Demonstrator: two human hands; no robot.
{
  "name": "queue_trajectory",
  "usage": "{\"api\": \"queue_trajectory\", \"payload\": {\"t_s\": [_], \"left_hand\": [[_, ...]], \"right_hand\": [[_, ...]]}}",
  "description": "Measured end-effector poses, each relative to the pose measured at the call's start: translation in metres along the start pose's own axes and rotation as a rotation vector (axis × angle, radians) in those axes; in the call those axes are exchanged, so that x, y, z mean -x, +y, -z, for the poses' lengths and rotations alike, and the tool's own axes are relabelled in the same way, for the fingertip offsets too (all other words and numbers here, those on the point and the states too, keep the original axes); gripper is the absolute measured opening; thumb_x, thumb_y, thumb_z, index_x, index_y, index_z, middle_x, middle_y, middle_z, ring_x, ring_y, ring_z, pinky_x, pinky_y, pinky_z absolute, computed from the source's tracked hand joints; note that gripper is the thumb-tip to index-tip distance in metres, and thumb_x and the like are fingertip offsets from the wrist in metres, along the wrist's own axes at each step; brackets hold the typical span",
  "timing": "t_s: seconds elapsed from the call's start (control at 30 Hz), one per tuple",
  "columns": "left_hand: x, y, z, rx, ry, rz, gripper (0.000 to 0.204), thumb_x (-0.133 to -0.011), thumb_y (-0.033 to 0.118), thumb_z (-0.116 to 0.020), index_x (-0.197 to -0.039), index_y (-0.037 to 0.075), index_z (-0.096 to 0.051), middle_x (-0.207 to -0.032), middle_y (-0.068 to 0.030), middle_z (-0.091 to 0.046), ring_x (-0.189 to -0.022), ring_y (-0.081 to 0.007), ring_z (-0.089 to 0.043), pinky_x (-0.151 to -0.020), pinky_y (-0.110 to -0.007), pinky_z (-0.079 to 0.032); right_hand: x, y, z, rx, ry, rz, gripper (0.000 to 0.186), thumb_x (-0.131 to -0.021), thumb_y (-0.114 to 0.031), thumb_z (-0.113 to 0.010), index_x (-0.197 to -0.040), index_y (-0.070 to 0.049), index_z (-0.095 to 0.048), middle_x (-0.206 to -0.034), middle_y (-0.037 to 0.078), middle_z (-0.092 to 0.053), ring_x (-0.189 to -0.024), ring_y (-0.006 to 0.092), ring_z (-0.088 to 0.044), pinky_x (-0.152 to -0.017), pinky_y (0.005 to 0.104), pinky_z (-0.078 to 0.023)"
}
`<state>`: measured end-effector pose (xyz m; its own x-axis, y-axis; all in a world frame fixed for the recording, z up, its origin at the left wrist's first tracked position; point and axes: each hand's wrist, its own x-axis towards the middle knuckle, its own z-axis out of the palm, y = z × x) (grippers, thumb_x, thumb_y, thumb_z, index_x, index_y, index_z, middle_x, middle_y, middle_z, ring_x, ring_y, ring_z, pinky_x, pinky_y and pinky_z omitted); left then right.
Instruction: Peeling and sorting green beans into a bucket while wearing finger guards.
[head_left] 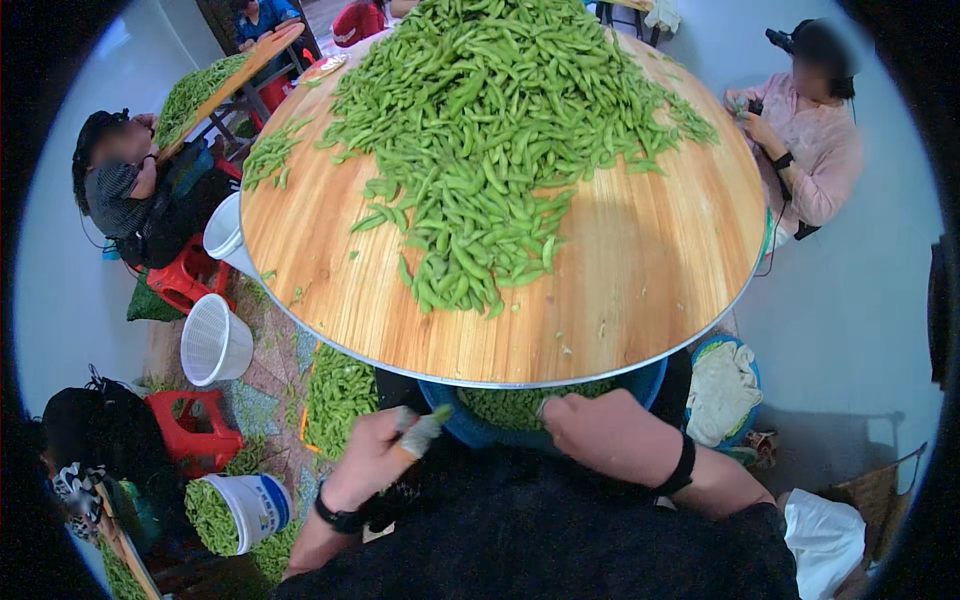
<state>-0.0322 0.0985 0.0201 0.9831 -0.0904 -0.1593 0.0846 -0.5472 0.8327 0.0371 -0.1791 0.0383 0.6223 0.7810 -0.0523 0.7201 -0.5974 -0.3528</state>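
Note:
Close to the round table's near edge, my left hand (385, 452) is closed, with pale wraps on its thumb and finger. A small green piece, seemingly a soybean pod (442, 411), sticks out at its fingertips. My right hand (610, 432) is curled above the right part of a blue basin (655, 385); what its fingers pinch, if anything, is hidden. Small green beans (520, 405) lie in the basin, partly under the tabletop. On the wooden table (640, 270), a big heap of green soybean pods (480, 130) spreads toward me.
Left on the floor are a white basket (217, 340), a red stool (193, 432) and a white bucket (245, 512) of green pods. More pods (340, 398) lie beside my left arm. A cloth-covered tub (722, 390) stands right. Several people sit around, one (800, 140) at the table's right.

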Motion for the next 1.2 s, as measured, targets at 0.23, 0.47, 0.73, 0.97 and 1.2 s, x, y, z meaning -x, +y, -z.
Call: {"api": "queue_trajectory", "payload": {"t_s": [0.23, 0.47, 0.73, 0.97, 1.2], "left_hand": [[0.028, -0.054, 0.036, -0.620, 0.357, 0.210, 0.034, -0.080, 0.037, -0.065, -0.073, 0.003, -0.064, -0.056, -0.0163, -0.056, -0.052, -0.0322, -0.057, -0.049, -0.040, -0.044], [0.003, -0.016, 0.025, -0.138, 0.216, -0.071, 0.014, -0.084, 0.015, -0.063, -0.084, 0.002, -0.061, -0.065, -0.0098, -0.057, -0.059, -0.0179, -0.055, -0.055, -0.031, -0.044], [-0.062, 0.035, -0.022, 0.872, -0.568, 0.136, 0.027, -0.096, 0.031, -0.045, -0.102, 0.007, -0.056, -0.074, -0.0001, -0.055, -0.064, -0.0104, -0.050, -0.059, -0.023, -0.041], [-0.078, 0.044, -0.037, 0.858, -0.638, 0.049, 0.027, -0.098, 0.029, -0.041, -0.104, 0.007, -0.055, -0.080, 0.0017, -0.051, -0.070, -0.0077, -0.047, -0.064, -0.021, -0.039], [-0.073, 0.040, -0.034, 0.672, -0.574, -0.073, 0.020, -0.096, 0.014, -0.044, -0.111, 0.008, -0.055, -0.077, 0.0019, -0.050, -0.068, -0.0075, -0.045, -0.062, -0.021, -0.038]], "right_hand": [[-0.091, 0.063, 0.044, -0.050, 0.434, -0.285, 0.022, -0.082, -0.017, -0.056, -0.095, -0.003, -0.046, -0.076, 0.021, -0.058, -0.072, 0.0389, -0.059, -0.060, 0.0464, -0.046], [-0.113, 0.089, 0.040, -0.124, 0.336, -0.393, 0.031, -0.078, -0.012, -0.055, -0.106, -0.002, -0.045, -0.084, 0.023, -0.058, -0.077, 0.0387, -0.059, -0.065, 0.0451, -0.046], [-0.045, 0.002, 0.040, -0.243, 0.372, -0.245, 0.034, -0.075, -0.008, -0.057, -0.109, -0.006, -0.054, -0.089, 0.017, -0.060, -0.081, 0.0308, -0.061, -0.065, 0.0374, -0.048], [-0.023, -0.026, 0.010, -0.428, 0.416, -0.133, 0.028, -0.077, -0.004, -0.051, -0.104, -0.007, -0.057, -0.096, 0.016, -0.061, -0.062, 0.0278, -0.061, -0.054, 0.0331, -0.048], [-0.008, -0.022, 0.008, -1.033, 0.603, -0.251, 0.030, -0.086, -0.001, -0.041, -0.116, -0.001, -0.045, -0.084, 0.009, -0.060, -0.063, 0.0124, -0.052, -0.061, 0.0267, -0.044]]}}
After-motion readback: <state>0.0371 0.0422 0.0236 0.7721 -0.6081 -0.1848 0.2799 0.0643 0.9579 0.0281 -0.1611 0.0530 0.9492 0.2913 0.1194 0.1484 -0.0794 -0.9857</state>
